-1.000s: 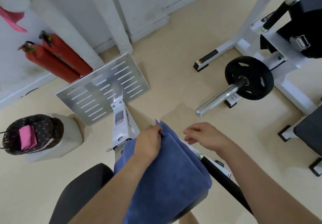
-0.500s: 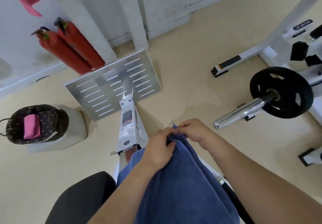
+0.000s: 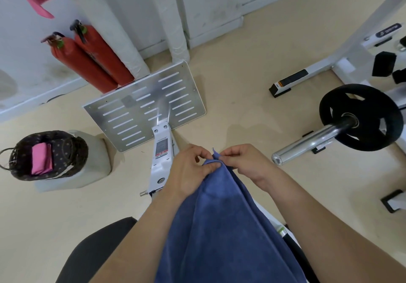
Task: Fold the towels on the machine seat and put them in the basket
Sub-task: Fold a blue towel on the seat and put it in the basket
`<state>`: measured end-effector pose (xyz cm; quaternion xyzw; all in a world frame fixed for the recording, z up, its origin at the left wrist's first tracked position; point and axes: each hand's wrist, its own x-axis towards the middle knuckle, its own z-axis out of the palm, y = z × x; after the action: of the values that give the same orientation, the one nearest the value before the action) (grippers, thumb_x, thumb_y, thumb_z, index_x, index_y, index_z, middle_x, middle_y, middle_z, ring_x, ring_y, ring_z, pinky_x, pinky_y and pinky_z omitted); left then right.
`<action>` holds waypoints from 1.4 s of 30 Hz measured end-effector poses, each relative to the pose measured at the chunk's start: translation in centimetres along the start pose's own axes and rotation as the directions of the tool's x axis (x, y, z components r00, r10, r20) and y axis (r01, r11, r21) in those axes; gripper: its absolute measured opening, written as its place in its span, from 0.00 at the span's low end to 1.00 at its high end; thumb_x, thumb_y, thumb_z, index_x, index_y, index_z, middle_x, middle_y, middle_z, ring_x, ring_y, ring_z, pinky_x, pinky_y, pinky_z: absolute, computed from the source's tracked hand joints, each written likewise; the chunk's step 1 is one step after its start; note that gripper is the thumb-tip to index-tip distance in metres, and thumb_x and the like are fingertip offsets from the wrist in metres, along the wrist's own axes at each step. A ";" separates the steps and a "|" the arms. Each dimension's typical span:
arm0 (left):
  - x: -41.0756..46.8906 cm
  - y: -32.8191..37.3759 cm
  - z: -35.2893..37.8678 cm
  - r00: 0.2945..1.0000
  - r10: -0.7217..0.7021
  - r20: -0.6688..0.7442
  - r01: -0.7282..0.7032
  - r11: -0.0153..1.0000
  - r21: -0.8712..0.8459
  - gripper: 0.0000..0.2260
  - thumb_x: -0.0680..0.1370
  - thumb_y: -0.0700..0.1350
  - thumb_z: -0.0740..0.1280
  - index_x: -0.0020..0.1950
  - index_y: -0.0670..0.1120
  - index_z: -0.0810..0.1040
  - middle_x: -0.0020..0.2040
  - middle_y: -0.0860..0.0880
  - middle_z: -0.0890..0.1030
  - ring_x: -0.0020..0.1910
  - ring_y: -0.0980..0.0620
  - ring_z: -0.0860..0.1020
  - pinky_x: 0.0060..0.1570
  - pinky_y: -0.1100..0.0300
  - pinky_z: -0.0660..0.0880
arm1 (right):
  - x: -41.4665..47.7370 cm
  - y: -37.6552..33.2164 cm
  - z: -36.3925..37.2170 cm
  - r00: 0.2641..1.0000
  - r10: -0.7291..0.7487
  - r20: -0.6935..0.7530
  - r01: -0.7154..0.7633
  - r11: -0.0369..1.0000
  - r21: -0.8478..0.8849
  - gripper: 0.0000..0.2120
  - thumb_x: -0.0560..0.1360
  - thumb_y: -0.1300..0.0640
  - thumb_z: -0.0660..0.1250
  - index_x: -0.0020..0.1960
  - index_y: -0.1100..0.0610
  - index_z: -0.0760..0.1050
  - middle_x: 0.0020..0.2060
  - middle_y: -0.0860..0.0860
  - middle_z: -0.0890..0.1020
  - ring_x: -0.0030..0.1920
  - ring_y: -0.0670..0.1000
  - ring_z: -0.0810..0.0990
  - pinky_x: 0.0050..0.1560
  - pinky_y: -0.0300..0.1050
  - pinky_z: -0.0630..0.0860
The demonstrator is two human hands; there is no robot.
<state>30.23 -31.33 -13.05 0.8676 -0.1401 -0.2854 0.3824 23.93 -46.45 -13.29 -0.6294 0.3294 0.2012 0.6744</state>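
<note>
A blue towel (image 3: 222, 227) hangs in front of me, bunched to a point at its top corner. My left hand (image 3: 189, 172) pinches that top edge from the left, and my right hand (image 3: 243, 161) pinches the corner tip from the right. The black machine seat (image 3: 94, 252) shows at the bottom left, mostly hidden by my arm and the towel. A dark dotted basket (image 3: 66, 150) stands on the floor at the left on a pale block, with a folded pink towel (image 3: 41, 158) inside.
The machine's white rail (image 3: 161, 155) leads to a slotted metal footplate (image 3: 145, 104). Two red fire extinguishers (image 3: 87, 56) lean on the wall. A barbell with a black weight plate (image 3: 360, 117) and a white rack frame (image 3: 329, 62) stand at the right.
My right hand came over from the right and took hold of the towel's top corner beside my left hand. The towel now hangs lifted from both hands.
</note>
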 end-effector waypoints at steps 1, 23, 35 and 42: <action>0.1 0.4 -0.4 1.000 -0.002 0.030 0.002 1.000 -0.025 0.08 0.70 0.44 0.75 0.36 0.54 0.79 0.40 0.52 0.80 0.36 0.61 0.74 0.40 0.68 0.70 | 0.0 -0.2 0.0 1.000 -0.009 -0.001 0.009 1.000 0.007 0.06 0.75 0.62 0.69 0.49 0.64 0.81 0.34 0.50 0.79 0.26 0.36 0.73 0.28 0.25 0.68; 0.4 2.6 -2.9 0.997 0.016 0.080 -0.022 0.997 0.073 0.07 0.70 0.39 0.75 0.38 0.51 0.82 0.36 0.55 0.83 0.35 0.62 0.78 0.35 0.75 0.70 | -0.7 -0.9 0.1 0.998 -0.063 -0.015 0.063 0.997 0.045 0.07 0.73 0.66 0.70 0.51 0.64 0.81 0.41 0.54 0.83 0.35 0.38 0.79 0.33 0.25 0.71; 0.6 3.2 -3.9 0.994 -0.023 0.111 0.033 0.996 -0.089 0.11 0.67 0.32 0.76 0.34 0.47 0.79 0.32 0.53 0.82 0.34 0.57 0.80 0.40 0.66 0.77 | -2.6 -1.4 0.3 0.972 -0.228 -0.055 0.227 0.973 -0.033 0.03 0.73 0.67 0.70 0.44 0.60 0.78 0.39 0.55 0.84 0.39 0.46 0.79 0.46 0.36 0.76; -0.4 4.2 -6.3 0.997 -0.010 0.076 0.018 0.994 -0.107 0.13 0.68 0.32 0.75 0.34 0.50 0.82 0.31 0.57 0.82 0.33 0.59 0.79 0.41 0.66 0.76 | -7.6 0.8 0.1 0.976 -0.213 0.046 0.199 0.787 -0.584 0.07 0.70 0.48 0.71 0.46 0.48 0.79 0.45 0.44 0.81 0.48 0.49 0.79 0.55 0.52 0.74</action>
<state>33.62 -30.28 -6.33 0.8353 -0.1328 -0.3279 0.4209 18.07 -45.18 -8.51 -0.8405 0.1883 0.2108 0.4623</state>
